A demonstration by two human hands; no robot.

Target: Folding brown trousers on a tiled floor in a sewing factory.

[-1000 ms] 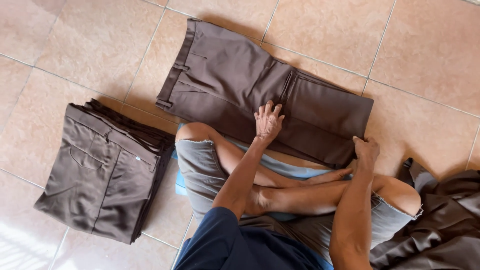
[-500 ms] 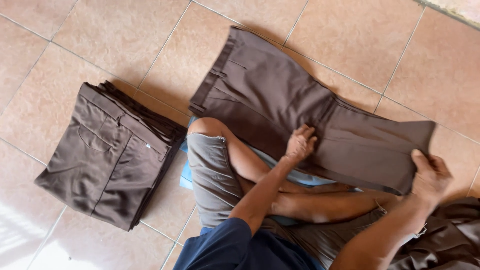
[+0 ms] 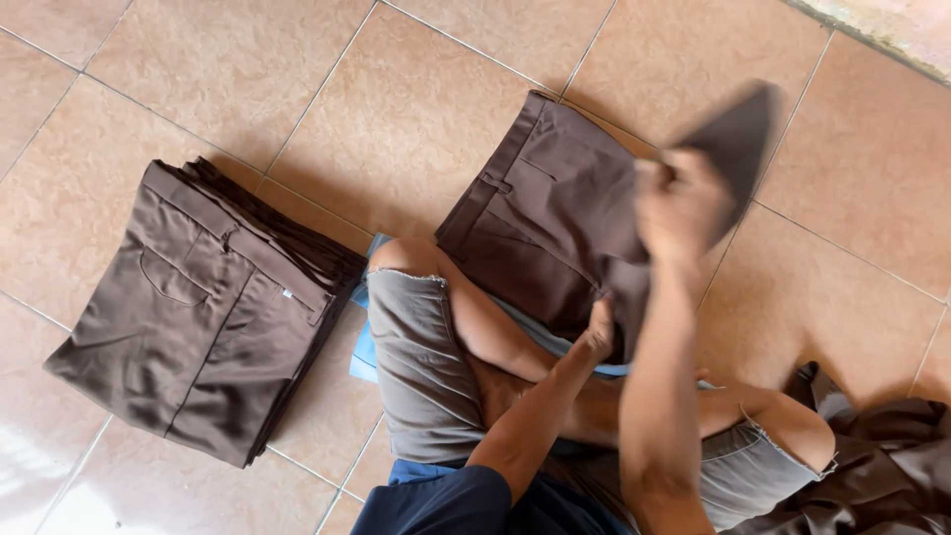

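The right hand (image 3: 682, 203) is raised above the floor and blurred by motion; it seems to grip the leg end of the brown trousers (image 3: 540, 223), and this dark end of the cloth stands up and to the right of the fist. The left hand (image 3: 598, 332) lies lower, with its fingers pressed flat on the same trousers near the inner edge of the fabric, so it is closed on nothing, only pushing down.

The trousers are dark brown, with a waistband and belt loops at the upper left side. The waist part rests flat on the floor, just beyond the person's crossed legs, while the leg part is lifted and folded back over it.

To the left, well apart from the hands, sits a stack of folded brown trousers (image 3: 198, 312), the top pair showing a back pocket and a small pale tag at the waistband. At the lower right corner lies a loose heap of brown cloth (image 3: 882, 466), touching the person's knee. A light blue mat (image 3: 365, 342) shows under the legs.

The floor (image 3: 238, 69) is of large beige-pink tiles with thin grout lines, and daylight makes it shine.
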